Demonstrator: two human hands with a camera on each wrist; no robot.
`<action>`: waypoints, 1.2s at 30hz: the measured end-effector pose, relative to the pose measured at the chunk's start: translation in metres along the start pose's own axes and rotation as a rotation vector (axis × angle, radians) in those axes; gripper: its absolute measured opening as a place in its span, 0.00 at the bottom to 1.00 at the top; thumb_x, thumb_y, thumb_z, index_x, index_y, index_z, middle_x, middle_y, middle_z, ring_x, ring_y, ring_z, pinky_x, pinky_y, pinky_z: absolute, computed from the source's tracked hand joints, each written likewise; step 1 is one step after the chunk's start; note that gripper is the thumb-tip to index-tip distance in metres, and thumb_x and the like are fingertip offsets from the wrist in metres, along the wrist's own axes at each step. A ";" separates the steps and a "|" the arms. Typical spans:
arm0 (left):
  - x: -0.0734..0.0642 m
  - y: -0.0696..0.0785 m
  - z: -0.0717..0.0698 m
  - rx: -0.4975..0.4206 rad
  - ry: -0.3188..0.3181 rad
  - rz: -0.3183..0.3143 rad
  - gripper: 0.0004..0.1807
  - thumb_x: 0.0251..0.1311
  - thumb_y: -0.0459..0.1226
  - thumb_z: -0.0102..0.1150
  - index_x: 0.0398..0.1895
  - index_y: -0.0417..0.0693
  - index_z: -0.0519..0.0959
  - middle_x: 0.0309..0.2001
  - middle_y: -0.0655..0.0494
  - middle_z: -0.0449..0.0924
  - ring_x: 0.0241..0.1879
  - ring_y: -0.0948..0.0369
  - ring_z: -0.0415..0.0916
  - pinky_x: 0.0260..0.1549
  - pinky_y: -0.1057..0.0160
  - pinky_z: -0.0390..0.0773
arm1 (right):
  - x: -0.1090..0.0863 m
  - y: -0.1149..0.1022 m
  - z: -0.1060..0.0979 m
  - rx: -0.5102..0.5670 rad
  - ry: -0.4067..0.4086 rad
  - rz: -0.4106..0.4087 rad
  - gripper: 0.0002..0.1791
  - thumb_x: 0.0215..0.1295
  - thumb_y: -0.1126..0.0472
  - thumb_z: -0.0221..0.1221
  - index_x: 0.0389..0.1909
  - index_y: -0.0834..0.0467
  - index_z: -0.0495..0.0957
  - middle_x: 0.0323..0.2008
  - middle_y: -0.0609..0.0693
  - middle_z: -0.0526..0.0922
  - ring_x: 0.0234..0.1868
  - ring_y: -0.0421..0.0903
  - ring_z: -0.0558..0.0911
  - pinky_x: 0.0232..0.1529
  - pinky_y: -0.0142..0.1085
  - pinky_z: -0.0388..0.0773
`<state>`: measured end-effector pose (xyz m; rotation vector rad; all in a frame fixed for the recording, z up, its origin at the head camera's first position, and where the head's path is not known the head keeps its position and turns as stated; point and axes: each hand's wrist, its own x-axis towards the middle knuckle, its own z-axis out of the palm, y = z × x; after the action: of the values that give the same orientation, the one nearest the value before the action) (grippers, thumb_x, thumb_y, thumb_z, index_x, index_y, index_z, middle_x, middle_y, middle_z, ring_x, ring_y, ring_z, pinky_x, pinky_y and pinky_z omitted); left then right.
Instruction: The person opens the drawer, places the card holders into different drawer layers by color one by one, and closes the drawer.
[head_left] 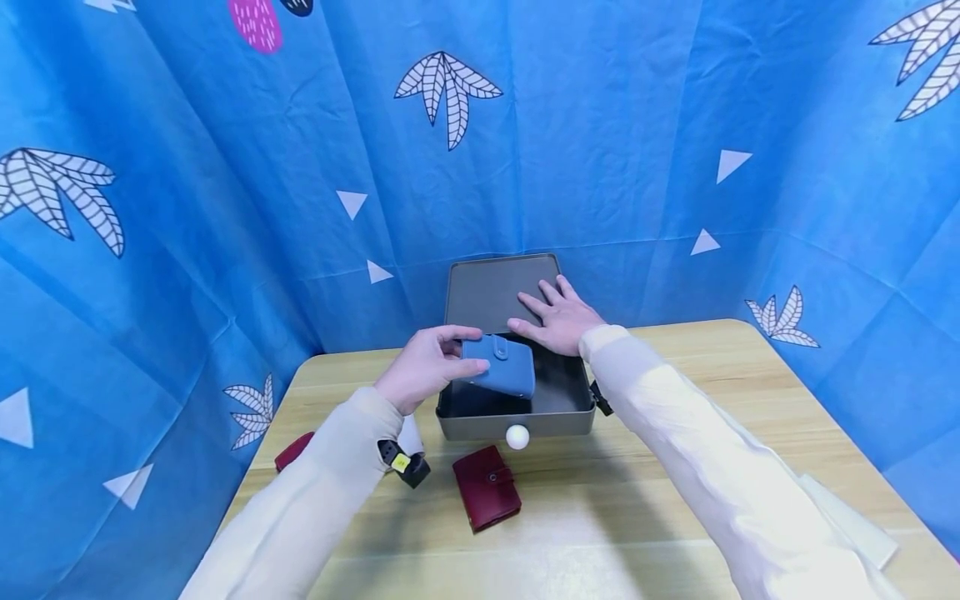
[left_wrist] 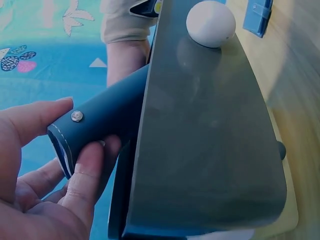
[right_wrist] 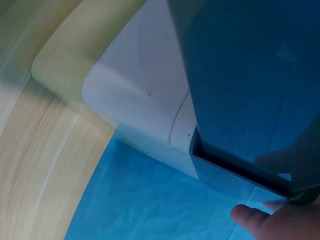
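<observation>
My left hand (head_left: pixel 431 360) pinches a blue snap-strap wallet (head_left: pixel 512 367) by its left end, thumb on one side and fingers on the other. Tilted, the wallet is over the open grey box (head_left: pixel 517 427), and its lower part dips behind the front wall in the left wrist view. My right hand (head_left: pixel 558 318), fingers spread, is at the right side of the raised lid (head_left: pixel 487 293). In the right wrist view, the fingers (right_wrist: pixel 252 220) show beside the lid's edge. A white ball (head_left: pixel 517 437) sits against the box's front.
A dark red snap wallet (head_left: pixel 486 487) lies on the wooden table (head_left: pixel 630 500) before the box. Another red item (head_left: pixel 292 451) and a white object (head_left: pixel 410 435) are partly hidden by my left arm. A pale flat item (head_left: pixel 851 521) lies right. A blue curtain (head_left: pixel 600 167) hangs behind.
</observation>
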<state>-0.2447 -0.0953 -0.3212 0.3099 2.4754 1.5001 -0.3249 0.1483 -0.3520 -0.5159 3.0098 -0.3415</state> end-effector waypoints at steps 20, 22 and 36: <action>0.020 0.005 0.026 0.083 -0.040 -0.034 0.27 0.53 0.41 0.71 0.58 0.53 0.78 0.36 0.48 0.73 0.38 0.53 0.70 0.30 0.64 0.74 | 0.002 0.001 -0.009 -0.060 -0.054 -0.031 0.46 0.62 0.22 0.27 0.76 0.42 0.45 0.76 0.57 0.41 0.75 0.58 0.34 0.70 0.58 0.32; 0.021 0.005 0.028 0.091 -0.037 -0.034 0.27 0.53 0.41 0.71 0.58 0.53 0.78 0.36 0.48 0.73 0.39 0.53 0.70 0.29 0.64 0.73 | 0.003 0.002 -0.011 -0.051 -0.080 -0.038 0.46 0.62 0.22 0.28 0.76 0.42 0.45 0.76 0.57 0.40 0.75 0.56 0.34 0.70 0.57 0.31; 0.032 0.008 0.042 0.131 -0.064 -0.070 0.28 0.52 0.40 0.72 0.59 0.51 0.77 0.34 0.48 0.75 0.31 0.55 0.74 0.28 0.63 0.76 | 0.021 0.011 -0.018 -0.048 -0.062 -0.198 0.42 0.63 0.24 0.36 0.74 0.41 0.55 0.75 0.48 0.48 0.76 0.48 0.39 0.72 0.53 0.36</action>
<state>-0.2614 -0.0467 -0.3358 0.2865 2.5115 1.2847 -0.3500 0.1555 -0.3373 -0.8161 2.9196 -0.2601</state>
